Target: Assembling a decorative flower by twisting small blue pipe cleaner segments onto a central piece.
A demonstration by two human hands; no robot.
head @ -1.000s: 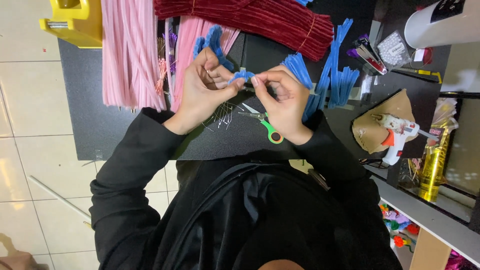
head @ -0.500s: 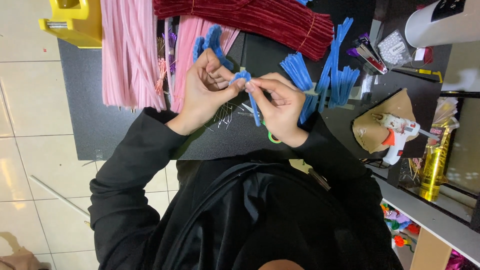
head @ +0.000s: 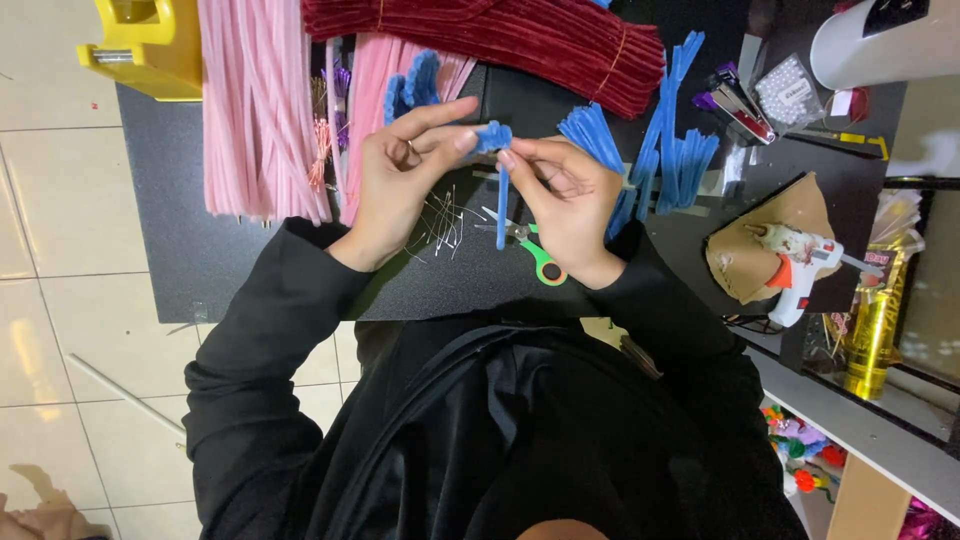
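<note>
Since a second ago the fuzzy blue pipe cleaner [head: 501,190] has swung from lying across to hanging straight down, its folded tuft pinched between both hands above the green-handled scissors [head: 528,249]. The left hand [head: 400,175] grips the tuft; the right hand [head: 560,195] pinches the stem. Thin wire pins [head: 440,215] lie scattered left of the scissors on the matte black table [head: 190,230], bare towards its left edge.

1. Pink pipe-cleaner bundle [head: 262,100] and dark red bundle [head: 500,40]: cut off by top edge.
2. Scissors [head: 530,250]: blades partly hidden under right hand [head: 565,205].
3. Thin wires [head: 440,215] on bench [head: 200,230]: too fine to count.
4. White cylinder [head: 885,45]: cropped at the corner.
</note>
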